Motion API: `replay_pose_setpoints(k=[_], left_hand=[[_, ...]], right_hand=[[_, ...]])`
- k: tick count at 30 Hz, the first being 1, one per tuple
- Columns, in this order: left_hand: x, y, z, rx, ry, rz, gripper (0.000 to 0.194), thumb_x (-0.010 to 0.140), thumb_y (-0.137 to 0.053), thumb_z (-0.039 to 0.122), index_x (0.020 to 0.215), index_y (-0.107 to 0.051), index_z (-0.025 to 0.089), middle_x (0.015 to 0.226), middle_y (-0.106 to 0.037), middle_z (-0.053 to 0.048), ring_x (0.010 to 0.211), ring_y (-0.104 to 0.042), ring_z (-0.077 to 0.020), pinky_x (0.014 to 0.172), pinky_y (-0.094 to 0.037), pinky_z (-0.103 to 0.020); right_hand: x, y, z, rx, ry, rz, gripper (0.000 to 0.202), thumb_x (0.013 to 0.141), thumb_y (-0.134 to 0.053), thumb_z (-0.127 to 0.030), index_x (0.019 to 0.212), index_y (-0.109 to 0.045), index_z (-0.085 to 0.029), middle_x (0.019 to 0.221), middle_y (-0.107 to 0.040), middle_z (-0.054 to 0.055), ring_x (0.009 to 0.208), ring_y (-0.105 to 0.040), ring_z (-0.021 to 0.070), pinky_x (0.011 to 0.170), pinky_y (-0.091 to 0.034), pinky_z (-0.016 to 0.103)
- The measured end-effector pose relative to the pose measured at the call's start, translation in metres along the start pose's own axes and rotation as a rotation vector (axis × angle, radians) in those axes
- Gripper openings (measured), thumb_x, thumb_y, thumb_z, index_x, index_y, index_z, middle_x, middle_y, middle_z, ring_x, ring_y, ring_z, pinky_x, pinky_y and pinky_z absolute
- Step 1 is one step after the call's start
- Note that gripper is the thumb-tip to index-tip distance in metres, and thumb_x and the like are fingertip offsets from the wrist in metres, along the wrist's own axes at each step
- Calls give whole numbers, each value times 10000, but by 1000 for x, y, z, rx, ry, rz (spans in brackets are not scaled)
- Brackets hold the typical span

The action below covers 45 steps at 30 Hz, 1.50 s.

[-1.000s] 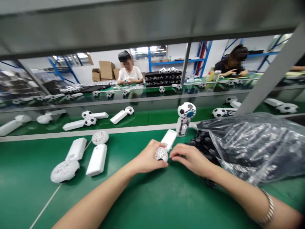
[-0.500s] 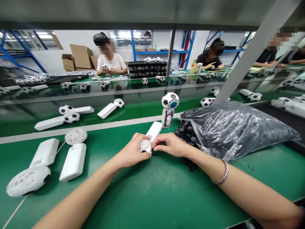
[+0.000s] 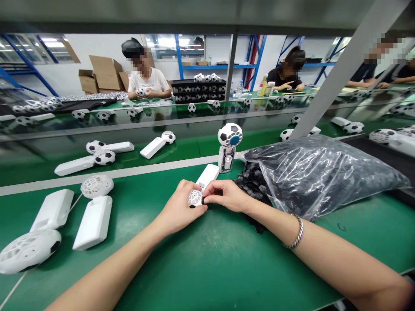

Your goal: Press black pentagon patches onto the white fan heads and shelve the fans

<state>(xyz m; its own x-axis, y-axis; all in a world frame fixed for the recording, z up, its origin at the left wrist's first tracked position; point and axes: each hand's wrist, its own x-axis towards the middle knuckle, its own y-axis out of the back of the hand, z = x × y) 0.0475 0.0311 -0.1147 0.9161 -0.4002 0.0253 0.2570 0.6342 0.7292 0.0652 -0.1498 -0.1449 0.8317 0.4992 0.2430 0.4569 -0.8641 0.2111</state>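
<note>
The left hand (image 3: 179, 208) is curled around the round white lattice head of a small handheld fan (image 3: 196, 198), gripping it from the near-left side. The right hand (image 3: 225, 196) meets it from the right, its fingertips pinched against the same head at its right edge. The fan rests low over the green work surface (image 3: 207, 259), its white handle pointing away from the person toward the upright football-patterned fan (image 3: 228, 144).

That upright fan stands just beyond the held fan's handle end, with a blue centre disc on its black-and-white head. Directly right of the upright fan lies a clear plastic bag (image 3: 320, 172) of small black parts, some spilled at its open mouth near the right hand. A metal bracelet (image 3: 296, 233) sits on the right wrist.

Well left of the upright fan lie several unpatterned white fan bodies (image 3: 94, 220). Beyond the upright fan, finished football-patterned fans (image 3: 158, 144) lie on a further green strip.
</note>
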Motion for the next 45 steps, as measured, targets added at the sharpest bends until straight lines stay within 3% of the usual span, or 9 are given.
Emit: replay_pose_setpoints(k=[6, 12, 21, 28, 45], left_hand=[[-1, -2, 0, 13, -7, 24, 312, 677, -578, 329, 953, -497, 207, 964, -445, -18, 851, -504, -184, 741, -423, -315], [-2, -3, 1, 23, -36, 46, 252, 671, -548, 258, 916, -507, 215, 938, -466, -15, 851, -511, -184, 726, -427, -304], [2, -1, 2, -5, 25, 40, 276, 639, -580, 263, 901, -516, 205, 918, -460, -4, 833, -509, -173, 737, -422, -301], [2, 4, 1, -33, 34, -16, 304, 653, -600, 347, 918, -522, 218, 937, -455, -3, 838, -506, -180, 717, -425, -305], [-1, 4, 4, -15, 34, 7, 251, 658, -581, 296, 890, -531, 215, 922, -456, 0, 855, -511, -178, 740, -420, -302]], right_hand=[[3, 2, 1, 56, -34, -42, 122, 698, -694, -219, 758, -624, -138, 724, -604, -3, 675, -539, 121, 649, -419, 225], [5, 4, -3, -46, 14, -87, 97, 726, -680, -230, 737, -642, -141, 716, -619, 0, 683, -546, 128, 665, -414, 226], [5, -3, 9, 189, -66, -27, 155, 663, -721, -234, 709, -621, -125, 698, -596, 1, 671, -528, 125, 652, -408, 234], [5, -3, 5, 182, -78, -22, 149, 665, -711, -227, 696, -610, -121, 686, -589, -2, 657, -516, 116, 633, -400, 226], [3, -7, 2, 155, -113, -29, 162, 689, -688, -265, 707, -601, -129, 636, -555, -18, 593, -493, 99, 579, -398, 212]])
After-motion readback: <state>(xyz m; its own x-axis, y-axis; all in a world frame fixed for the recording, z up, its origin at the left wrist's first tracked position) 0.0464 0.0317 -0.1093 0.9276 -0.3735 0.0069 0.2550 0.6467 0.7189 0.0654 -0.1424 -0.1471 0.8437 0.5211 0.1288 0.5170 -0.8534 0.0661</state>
